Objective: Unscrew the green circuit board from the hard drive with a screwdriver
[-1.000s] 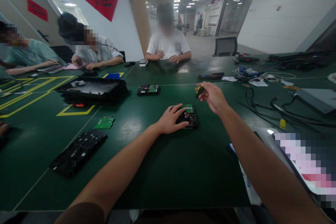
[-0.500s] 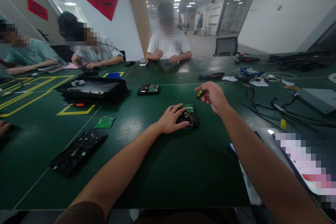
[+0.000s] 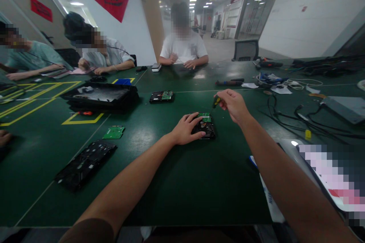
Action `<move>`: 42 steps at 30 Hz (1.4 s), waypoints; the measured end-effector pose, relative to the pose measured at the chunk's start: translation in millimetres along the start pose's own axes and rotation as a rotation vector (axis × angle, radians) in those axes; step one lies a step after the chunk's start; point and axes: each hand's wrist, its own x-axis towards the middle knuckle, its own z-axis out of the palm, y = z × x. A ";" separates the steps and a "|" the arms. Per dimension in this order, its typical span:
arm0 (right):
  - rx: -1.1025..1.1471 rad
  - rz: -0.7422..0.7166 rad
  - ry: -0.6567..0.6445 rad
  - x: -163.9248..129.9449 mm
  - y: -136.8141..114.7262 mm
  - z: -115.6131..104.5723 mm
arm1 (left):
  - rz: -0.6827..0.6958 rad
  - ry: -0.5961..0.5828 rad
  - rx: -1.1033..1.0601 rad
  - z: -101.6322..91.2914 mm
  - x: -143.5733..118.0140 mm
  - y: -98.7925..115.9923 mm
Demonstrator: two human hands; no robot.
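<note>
- Pressing flat on the near-left part of the hard drive (image 3: 205, 126), the left hand (image 3: 186, 129) has its fingers spread on the casing rather than curled round it, so its grip is apart and only pins the drive to the worktop (image 3: 182, 182). The drive lies in the middle of the worktop, green circuit board facing up.
- Held just above and to the right of the drive, the right hand (image 3: 234, 104) has its grip clamped on a small screwdriver (image 3: 216, 101) with a yellow and black handle, tip slanting down toward the board. The tip itself is too small to make out.
- Risk, as I judge it: the tip could slide off a screw head and scratch the exposed board if it comes down at this slant.
- With only a flat palm holding it, the drive could swivel on the smooth worktop under a twisting force.
- A loosened screw might roll off and be lost against the dark green surface.
- A second drive (image 3: 161, 96) and a loose green board (image 3: 113, 132) lie well apart to the left, out of the way.
</note>
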 end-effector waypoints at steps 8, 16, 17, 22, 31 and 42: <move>0.067 0.071 -0.061 -5.4 -7.1 5.3 | -0.003 0.002 0.008 0.0 0.1 0.5; 0.113 0.042 -0.088 -4.0 -4.7 3.2 | 0.005 0.000 0.013 0.8 0.1 -1.0; 0.091 0.030 -0.062 -3.1 -3.3 2.6 | 0.007 0.001 0.014 1.2 0.1 -1.4; 0.045 -0.005 0.005 0.5 0.4 1.0 | 0.010 0.004 0.028 2.2 0.4 -1.8; 0.035 -0.026 -0.073 -1.2 -2.2 0.9 | 0.010 0.004 0.023 1.8 0.3 -1.4; 0.007 0.031 -0.051 -3.8 -6.4 3.3 | 0.010 -0.001 0.022 0.5 0.1 -0.7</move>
